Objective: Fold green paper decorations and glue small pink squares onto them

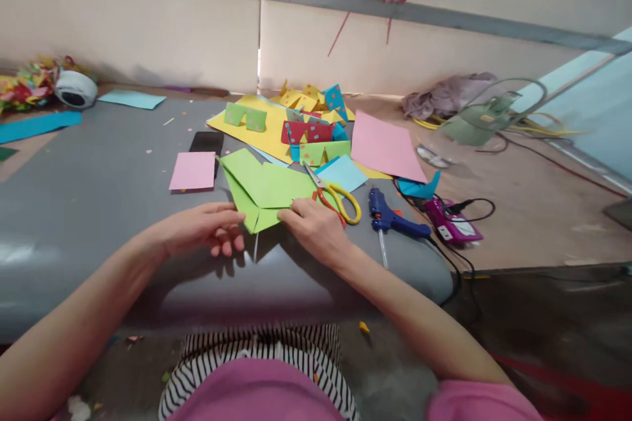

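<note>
Fingers of my right hand point(316, 228) pinch the folded lime-green paper point(281, 184) at frame centre, my left hand point(200, 227) half-curled at its edge; I judge it part-finished, creased, with flaps not yet flat.

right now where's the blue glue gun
In the head view, the blue glue gun lies right of the yellow-handled scissors, just left of the purple power strip, beyond the right forearm.

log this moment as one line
left hand: at green folded paper | right hand: on its near edge | right: yellow-red metal scissors, blue plastic glue gun
</note>
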Motion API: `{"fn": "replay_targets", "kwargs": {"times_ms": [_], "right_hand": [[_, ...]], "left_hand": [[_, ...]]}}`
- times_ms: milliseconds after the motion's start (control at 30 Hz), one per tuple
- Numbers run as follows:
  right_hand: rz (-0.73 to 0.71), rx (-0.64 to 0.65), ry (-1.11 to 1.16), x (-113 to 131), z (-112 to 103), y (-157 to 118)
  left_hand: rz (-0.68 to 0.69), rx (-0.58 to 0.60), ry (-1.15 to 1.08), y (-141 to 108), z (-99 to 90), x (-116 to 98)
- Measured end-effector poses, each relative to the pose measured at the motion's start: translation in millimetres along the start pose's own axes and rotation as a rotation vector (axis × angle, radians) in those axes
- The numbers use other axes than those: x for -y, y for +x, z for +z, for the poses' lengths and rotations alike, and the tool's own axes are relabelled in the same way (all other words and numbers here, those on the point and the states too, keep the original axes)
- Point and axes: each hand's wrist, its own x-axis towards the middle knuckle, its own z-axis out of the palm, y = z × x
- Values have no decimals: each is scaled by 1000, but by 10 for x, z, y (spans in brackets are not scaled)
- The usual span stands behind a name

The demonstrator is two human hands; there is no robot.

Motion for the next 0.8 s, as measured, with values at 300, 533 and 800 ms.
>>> {"fn": "replay_targets", "kwargs": {"times_ms": [300, 533, 800], "right_hand": [[-67, 0, 88, 25, 112, -128], [-25, 48, 215, 14, 64, -106], [84, 283, 552, -141, -89, 100]], "left_hand": [[436, -409, 897, -297, 27, -103], [448, -291, 1362, 380, 46, -86], [522, -257, 1279, 469, -48, -56]]}}
